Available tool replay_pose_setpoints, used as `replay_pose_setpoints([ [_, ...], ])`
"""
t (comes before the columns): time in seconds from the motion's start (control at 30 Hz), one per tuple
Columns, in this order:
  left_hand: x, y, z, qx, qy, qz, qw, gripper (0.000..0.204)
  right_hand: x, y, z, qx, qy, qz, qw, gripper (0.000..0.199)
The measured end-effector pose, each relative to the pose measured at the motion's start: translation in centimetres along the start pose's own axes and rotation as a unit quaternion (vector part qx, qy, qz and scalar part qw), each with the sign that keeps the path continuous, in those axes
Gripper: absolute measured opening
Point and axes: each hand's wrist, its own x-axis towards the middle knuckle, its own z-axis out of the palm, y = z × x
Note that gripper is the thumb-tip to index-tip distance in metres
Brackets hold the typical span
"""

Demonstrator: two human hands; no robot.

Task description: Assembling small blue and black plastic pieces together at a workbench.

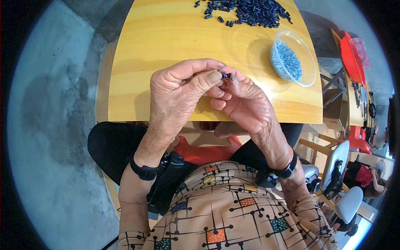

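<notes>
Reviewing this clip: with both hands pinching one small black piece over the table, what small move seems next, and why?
Probably press the small black piece together, since the left hand and right hand both pinch it at their fingertips, above the wooden table, away from the pile of black pieces and clear bowl.

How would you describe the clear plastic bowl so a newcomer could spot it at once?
Start at the yellow wooden table and go to its right edge. The clear plastic bowl sits there, beyond the right hand. It holds tiny silvery metal pieces, unlike the loose pile of small black parts lying bare on the tabletop farther back.
</notes>
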Motion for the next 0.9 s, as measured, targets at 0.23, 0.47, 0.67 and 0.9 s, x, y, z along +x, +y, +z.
replay_pose_setpoints([
  [0.23, 0.1, -0.3, -0.3, 0.152, 0.008, 0.124, 0.981, 0.015, -0.2, 0.2, 0.4, -0.039, 0.052, -0.039, 0.997, 0.017],
  [0.47, 0.1, 0.0, -0.4, 0.422, -0.012, 0.383, 0.822, 0.019, -0.6, 0.0, 0.4, -0.057, 0.047, -0.069, 0.995, 0.016],
  [0.67, 0.1, -0.1, -0.7, 0.474, -0.014, 0.420, 0.773, 0.023, -1.0, 0.0, 0.5, -0.047, 0.045, -0.063, 0.996, 0.016],
  [0.9, 0.5, -0.6, -0.9, 0.497, -0.022, 0.484, 0.720, 0.026, -1.2, 0.1, 0.3, -0.026, 0.060, -0.052, 0.997, 0.016],
])
